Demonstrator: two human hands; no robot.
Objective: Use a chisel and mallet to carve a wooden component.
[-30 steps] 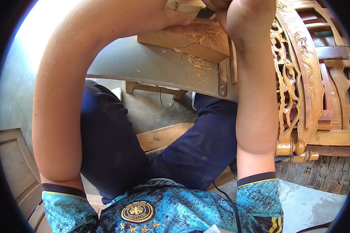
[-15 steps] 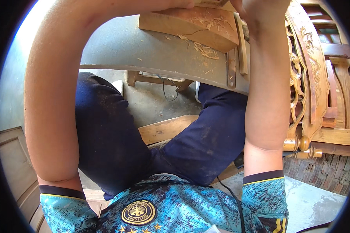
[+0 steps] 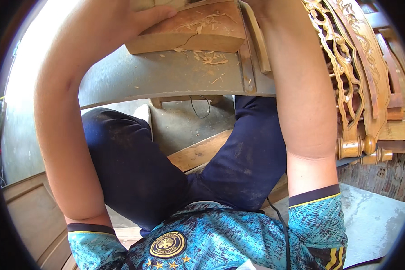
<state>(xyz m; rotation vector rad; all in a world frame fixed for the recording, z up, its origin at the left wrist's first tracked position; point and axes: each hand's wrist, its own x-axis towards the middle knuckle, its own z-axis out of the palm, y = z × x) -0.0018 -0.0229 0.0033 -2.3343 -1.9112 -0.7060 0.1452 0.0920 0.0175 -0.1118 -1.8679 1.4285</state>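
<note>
A thick wooden block (image 3: 190, 42) lies on the grey bench top (image 3: 135, 78), its reddish upper face strewn with pale shavings and a crack running down its near side. My left hand (image 3: 141, 19) reaches in over the block's far left corner. One finger, likely the thumb, is stretched out on the upper face, while the other fingers are hidden. Past the block's right end, my right hand (image 3: 262, 8) is cut off by the top edge, so its fingers and anything in them do not show. A flat wooden strip (image 3: 258, 40) and a narrow metal bar (image 3: 246, 67) lie against the block's right end.
Loose shavings (image 3: 210, 58) lie on the bench before the block. Carved, varnished furniture (image 3: 346, 67) stands close on the right. Beneath the bench are a stool (image 3: 184, 101) and a cable (image 3: 200, 110). A wooden plank (image 3: 198, 150) shows between my legs. A panelled wooden piece (image 3: 33, 202) is at lower left.
The view has shifted, with block and bench now farther left and higher. My left hand has moved left, its finger now lying over the block's upper face. My right hand shows less.
</note>
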